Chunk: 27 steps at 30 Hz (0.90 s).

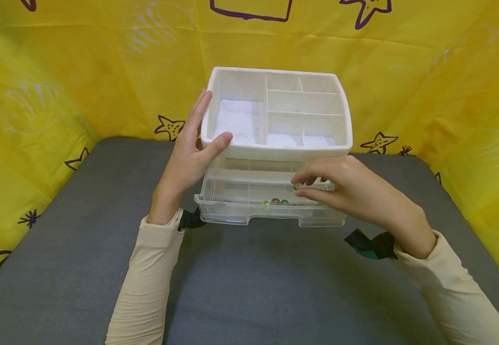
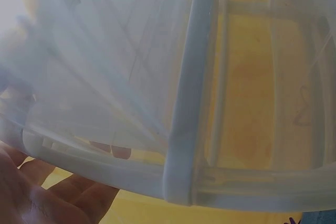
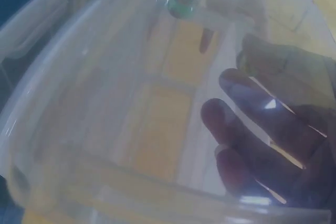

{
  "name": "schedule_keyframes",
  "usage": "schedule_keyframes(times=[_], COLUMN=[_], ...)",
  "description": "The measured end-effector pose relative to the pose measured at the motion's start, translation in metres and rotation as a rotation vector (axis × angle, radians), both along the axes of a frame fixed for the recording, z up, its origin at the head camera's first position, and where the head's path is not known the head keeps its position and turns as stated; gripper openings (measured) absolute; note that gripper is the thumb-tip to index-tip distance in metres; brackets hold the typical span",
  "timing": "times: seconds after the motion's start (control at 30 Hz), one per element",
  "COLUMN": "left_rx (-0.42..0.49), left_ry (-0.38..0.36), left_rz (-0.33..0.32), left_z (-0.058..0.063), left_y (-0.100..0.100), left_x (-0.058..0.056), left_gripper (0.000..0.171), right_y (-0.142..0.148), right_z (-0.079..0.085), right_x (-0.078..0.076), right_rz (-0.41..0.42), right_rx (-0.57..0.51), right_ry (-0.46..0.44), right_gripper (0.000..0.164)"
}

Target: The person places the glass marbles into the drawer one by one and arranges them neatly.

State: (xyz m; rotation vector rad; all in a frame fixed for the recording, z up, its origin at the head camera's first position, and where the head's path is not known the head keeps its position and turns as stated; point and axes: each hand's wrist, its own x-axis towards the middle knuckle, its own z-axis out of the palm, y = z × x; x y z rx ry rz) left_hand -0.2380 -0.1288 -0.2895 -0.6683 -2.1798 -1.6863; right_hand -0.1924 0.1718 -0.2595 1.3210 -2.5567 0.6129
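Observation:
A small drawer unit has a white divided top tray (image 1: 245, 152) and a clear drawer (image 1: 227, 211) pulled out beneath it. Along the drawer's front lie several glass marbles (image 1: 275, 201). Over the drawer, my right hand (image 1: 344, 189) pinches a yellow-green marble (image 1: 297, 186) between thumb and fingers. My left hand (image 1: 189, 143) grips the top tray's left side, thumb over the front rim and fingers along the outer wall. Through the clear plastic in the right wrist view, a green marble (image 3: 181, 2) and the right hand's fingers (image 3: 236, 129) show.
The unit stands on a grey table (image 1: 266, 287). Yellow patterned cloth (image 1: 102, 62) hangs behind and at both sides. A dark strap (image 1: 372, 244) sits at the right wrist, another (image 1: 191, 219) at the left, close to the drawer's front corner.

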Motion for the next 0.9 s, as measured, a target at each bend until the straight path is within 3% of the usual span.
schedule_keyframes(times=[0.43, 0.67, 0.9], left_rx=[-0.007, -0.007, -0.005], left_ry=[0.005, 0.007, 0.004], left_rz=[0.011, 0.012, 0.011], left_z=[0.0, 0.0, 0.0], left_y=[0.0, 0.0, 0.0], left_x=[0.0, 0.0, -0.001], left_gripper=[0.079, 0.079, 0.079], right_y=[-0.005, -0.006, -0.008], right_z=[0.003, 0.004, 0.005], right_x=[-0.009, -0.013, -0.014], right_rz=[0.015, -0.035, -0.066], right_rx=[0.091, 0.183, 0.235], right_ry=[-0.149, -0.254, -0.294], right_gripper=[0.015, 0.016, 0.017])
